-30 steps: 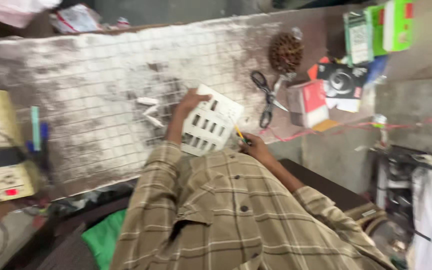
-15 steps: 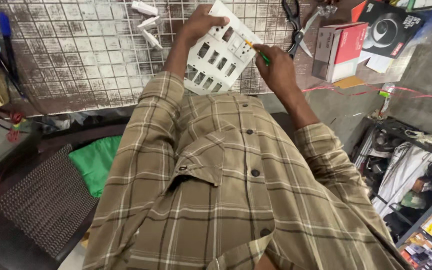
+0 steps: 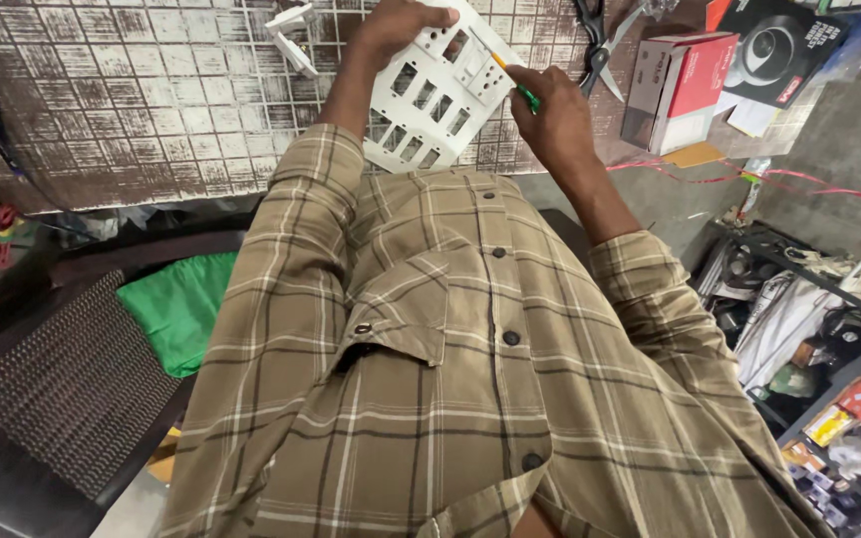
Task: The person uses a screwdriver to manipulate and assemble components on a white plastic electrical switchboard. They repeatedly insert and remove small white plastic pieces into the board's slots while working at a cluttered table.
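- The left hand [image 3: 401, 25] has a clenched grip on the upper edge of a white plate [image 3: 430, 95], a plastic panel with rows of rectangular slots.
- The plate is tilted, held just above the bench [image 3: 132, 90], near the person's chest.
- The right hand [image 3: 550, 120] has a closed grip on a screwdriver [image 3: 510, 78] with a yellow shaft and green handle.
- The screwdriver tip touches the upper right part of the plate.
- The bench has a worn surface with a pale grid pattern.
- Small white parts [image 3: 291, 35] lie on the bench just left of the left hand.
- Scissors [image 3: 600, 40] lie on the bench right of the plate.
- A red and white box [image 3: 675, 90] stands beside the scissors, and a black box [image 3: 774, 50] lies beyond it.
- A green cloth [image 3: 176, 309] lies on a dark seat left of the person.
- The person wears a tan plaid shirt [image 3: 450, 379].
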